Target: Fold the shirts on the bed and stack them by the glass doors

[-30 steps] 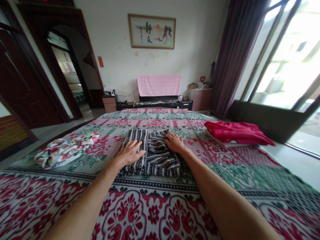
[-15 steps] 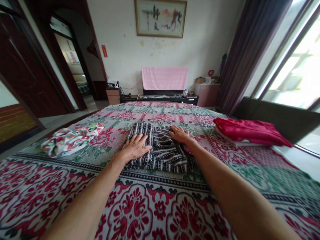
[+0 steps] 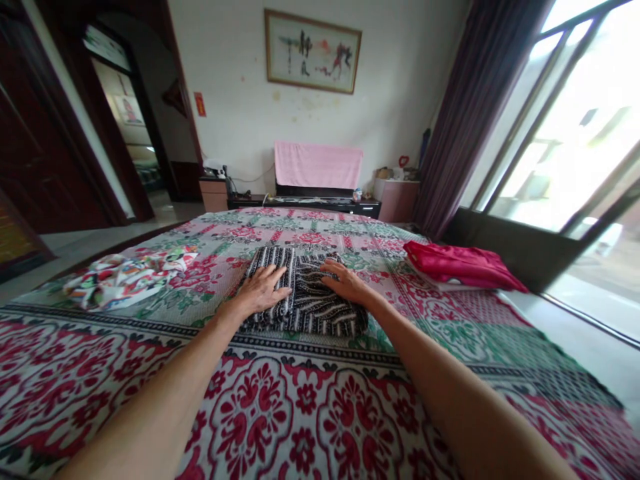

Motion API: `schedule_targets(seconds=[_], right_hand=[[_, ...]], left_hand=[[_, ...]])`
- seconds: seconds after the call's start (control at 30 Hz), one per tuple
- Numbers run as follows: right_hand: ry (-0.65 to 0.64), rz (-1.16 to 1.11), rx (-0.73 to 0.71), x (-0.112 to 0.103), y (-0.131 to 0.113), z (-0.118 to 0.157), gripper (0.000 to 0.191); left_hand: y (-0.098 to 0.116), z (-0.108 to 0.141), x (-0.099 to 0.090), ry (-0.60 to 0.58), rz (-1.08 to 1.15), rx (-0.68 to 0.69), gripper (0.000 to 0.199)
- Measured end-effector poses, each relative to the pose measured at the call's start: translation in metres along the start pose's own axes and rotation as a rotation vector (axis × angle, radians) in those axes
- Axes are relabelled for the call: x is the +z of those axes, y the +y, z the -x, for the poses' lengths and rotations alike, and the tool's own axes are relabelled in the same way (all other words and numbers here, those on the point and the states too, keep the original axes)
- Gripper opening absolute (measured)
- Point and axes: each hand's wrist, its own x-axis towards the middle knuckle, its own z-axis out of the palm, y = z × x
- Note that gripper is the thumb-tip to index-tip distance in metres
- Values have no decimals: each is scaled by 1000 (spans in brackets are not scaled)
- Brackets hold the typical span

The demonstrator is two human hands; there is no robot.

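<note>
The fingers of the left hand (image 3: 263, 290) are spread, with the thumb held apart and pointed to the right; those of the right hand (image 3: 345, 281) are extended and held closer together, tips pointed to the left. Nothing appears to be pinched by either hand; how firmly the fingers are pressed down cannot be told.

Beneath both hands the striped cloth (image 3: 320, 313) is laid flat. Its left part is covered by a folded strip, whose long axis is set from near to far. By the strip's inner edge the gap between the hands is divided: that edge is all but reached by the left thumb, while the right fingertips are placed a little to its right, so the left hand is the nearer. The cloth's far right part is covered by the right fingers, and its wrinkled near right corner is left uncovered.

The cloth is carried by the patterned cover (image 3: 305, 400), about midway between its left and right edges. Near the left edge a crumpled printed cloth (image 3: 120, 283) is placed; at the right edge lies a folded red cloth (image 3: 465, 263), its pointed corner extended past that edge. Beyond the far edge, a pink towel (image 3: 319, 165) is draped.
</note>
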Motion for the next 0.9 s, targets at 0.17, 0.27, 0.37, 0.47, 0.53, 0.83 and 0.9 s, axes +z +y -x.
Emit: schedule_targets(seconds=[0.17, 0.27, 0.37, 0.47, 0.53, 0.83, 0.9], right_hand=[[12, 0, -15, 9, -2, 5, 33], [16, -23, -10, 10, 0, 3, 35], [3, -62, 7, 7, -1, 3, 36], [12, -87, 17, 5, -3, 4, 36], [25, -100, -5, 6, -3, 4, 34], [119, -100, -79, 24, 17, -1, 31], [125, -110, -92, 22, 16, -1, 31]], left_hand=[[10, -3, 1, 145, -21, 239, 48], [17, -5, 6, 107, 17, 275, 43], [20, -6, 12, 113, 27, 291, 33], [18, -9, 15, 153, 15, 341, 22], [16, -11, 17, 185, 13, 366, 18], [8, -14, 27, 319, -34, 451, 12], [7, -12, 28, 329, -53, 450, 12]])
